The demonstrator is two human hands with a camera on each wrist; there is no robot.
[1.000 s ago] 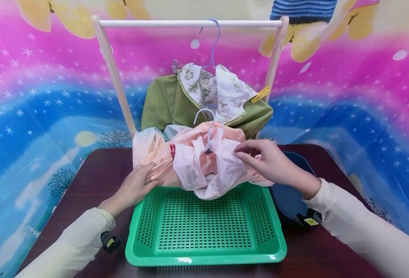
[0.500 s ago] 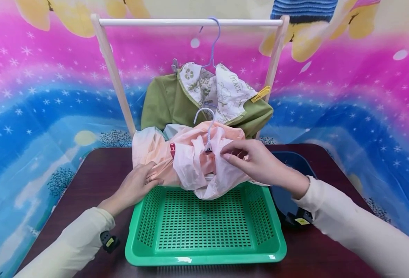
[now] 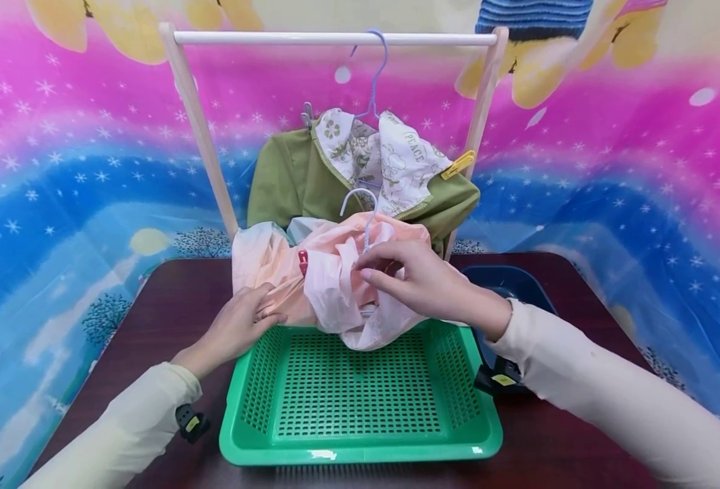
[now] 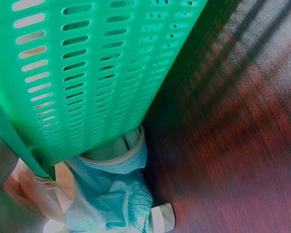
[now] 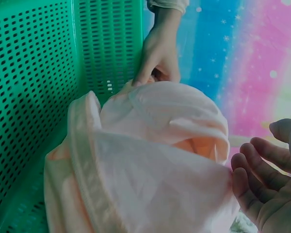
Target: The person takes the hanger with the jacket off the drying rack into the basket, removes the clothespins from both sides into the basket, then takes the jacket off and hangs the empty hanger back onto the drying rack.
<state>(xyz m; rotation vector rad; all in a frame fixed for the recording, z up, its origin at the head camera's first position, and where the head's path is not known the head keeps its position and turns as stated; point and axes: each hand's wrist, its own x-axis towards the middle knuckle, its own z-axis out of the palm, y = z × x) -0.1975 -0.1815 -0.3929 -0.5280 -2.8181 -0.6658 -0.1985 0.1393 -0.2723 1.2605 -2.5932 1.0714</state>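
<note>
A pale pink jacket [image 3: 329, 288] lies bunched over the back of the green basket [image 3: 360, 456]. The hook of a light hanger [image 3: 358, 193] sticks up from its neck, and a red clothespin [image 3: 303, 261] sits on its left part. My left hand [image 3: 231, 333] pinches the jacket's left side; the right wrist view also shows that left hand [image 5: 164, 51] on the cloth. Over the collar, my right hand [image 3: 430, 282] hovers by the base of the hook with bent, relaxed fingers. In the right wrist view my right hand [image 5: 269, 179] has nothing visible between thumb and fingers.
Behind, a green jacket [image 3: 280, 176] hangs on a purple hanger [image 3: 375, 75] from the rack's white bar [image 3: 262, 39]. A yellow clothespin [image 3: 459, 165] and a grey clothespin [image 3: 307, 115] are on it. A dark blue container [image 3: 522, 282] stands right of the basket on the brown table [image 3: 176, 299].
My right hand has moved left across the pink jacket, from its right side to the hanger's hook, and now covers the hook's base. The left hand has stayed in place.
</note>
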